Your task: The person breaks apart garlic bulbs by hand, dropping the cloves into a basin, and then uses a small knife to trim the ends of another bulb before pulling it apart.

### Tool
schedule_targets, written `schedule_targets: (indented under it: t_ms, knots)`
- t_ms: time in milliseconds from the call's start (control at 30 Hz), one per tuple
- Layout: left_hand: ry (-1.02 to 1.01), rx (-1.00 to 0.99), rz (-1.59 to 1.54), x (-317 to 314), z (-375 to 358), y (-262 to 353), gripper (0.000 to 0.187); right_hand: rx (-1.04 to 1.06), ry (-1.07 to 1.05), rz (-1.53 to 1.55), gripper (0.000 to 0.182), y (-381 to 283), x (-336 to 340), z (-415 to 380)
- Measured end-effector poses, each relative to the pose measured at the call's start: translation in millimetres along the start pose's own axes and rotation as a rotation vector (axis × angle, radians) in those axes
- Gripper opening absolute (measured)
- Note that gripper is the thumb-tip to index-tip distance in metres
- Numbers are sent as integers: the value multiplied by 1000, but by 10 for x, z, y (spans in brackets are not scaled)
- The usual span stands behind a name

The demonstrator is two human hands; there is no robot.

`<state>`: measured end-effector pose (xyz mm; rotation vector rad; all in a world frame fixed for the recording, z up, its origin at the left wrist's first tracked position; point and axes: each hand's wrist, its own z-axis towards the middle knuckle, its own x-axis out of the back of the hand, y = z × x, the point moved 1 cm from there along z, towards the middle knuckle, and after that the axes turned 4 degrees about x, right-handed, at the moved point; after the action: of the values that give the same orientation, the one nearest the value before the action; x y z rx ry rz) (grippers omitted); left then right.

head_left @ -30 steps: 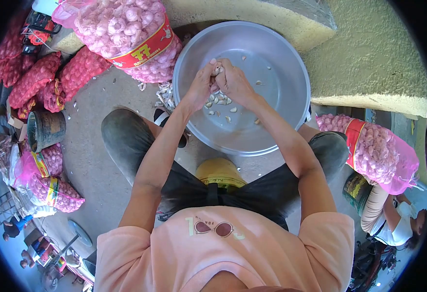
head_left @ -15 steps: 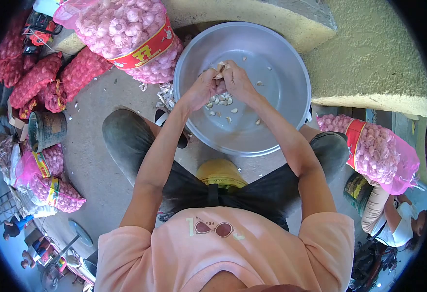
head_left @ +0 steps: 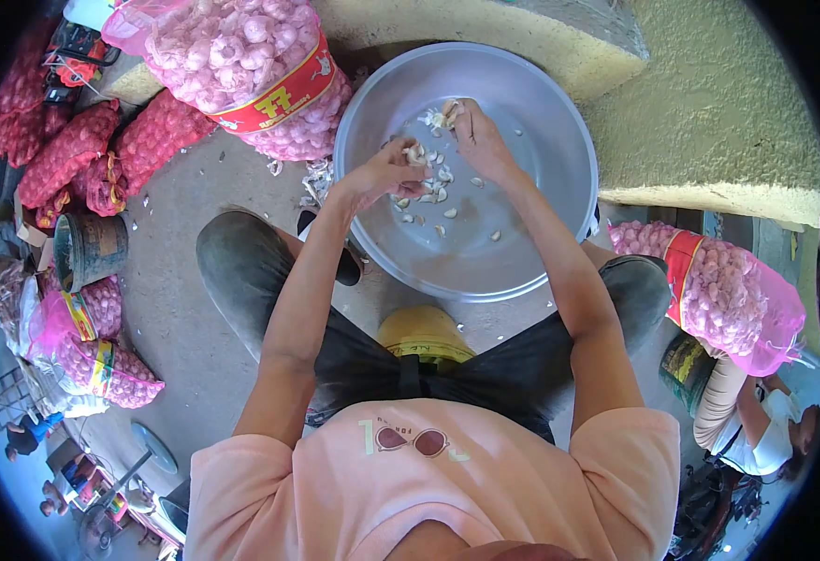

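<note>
Over a wide grey basin [head_left: 541, 252] both of my hands work with garlic, now apart from each other. My left hand [head_left: 382, 176] is at the basin's left side, its fingers curled round a piece of garlic [head_left: 413, 152]. Farther in and to the right, my right hand [head_left: 481, 142] has its fingers closed on another garlic piece [head_left: 451, 109], partly hidden by them. Loose garlic cloves [head_left: 441, 194] lie in the basin below and between the hands, with a few scattered singly, such as a clove [head_left: 496, 235] nearer me.
A large mesh sack of garlic [head_left: 241, 56] stands against the basin's left. Another garlic sack [head_left: 709, 280] is at right, near a seated person [head_left: 765, 421]. Red mesh sacks [head_left: 73, 154] and a dark bucket [head_left: 92, 251] are at left. A yellow container [head_left: 426, 332] sits between my legs.
My hands were together over the basin and have separated, the right moving up and right, the left slightly down and left. More cloves lie in the basin between them.
</note>
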<state>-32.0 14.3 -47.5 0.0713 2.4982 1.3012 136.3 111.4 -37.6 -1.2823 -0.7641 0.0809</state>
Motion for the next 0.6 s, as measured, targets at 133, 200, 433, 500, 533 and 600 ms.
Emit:
schedule_targets:
  t_ms: [133,200,433,500,533,600]
  knots:
    - [405,-75,65,-226,-104,190,48,103,-90,32,31,-31,-21,-9]
    - [450,-126,62,-184,-52,244,52,143,-114,17,29,-32,-53,-16]
    - [251,-311,-80,-205,-24,303,34,210,-123,87,30,-244,-151,-62]
    - [254,-404,-98,-214,5,276,29,204,-67,96,30,-264,-198,-55]
    - [301,-439,-60,-230,17,262,27,224,-4,7,30,-244,-232,-56]
    - [347,-477,-22,-301,51,266,25,247,61,-87,31,-251,-228,-63]
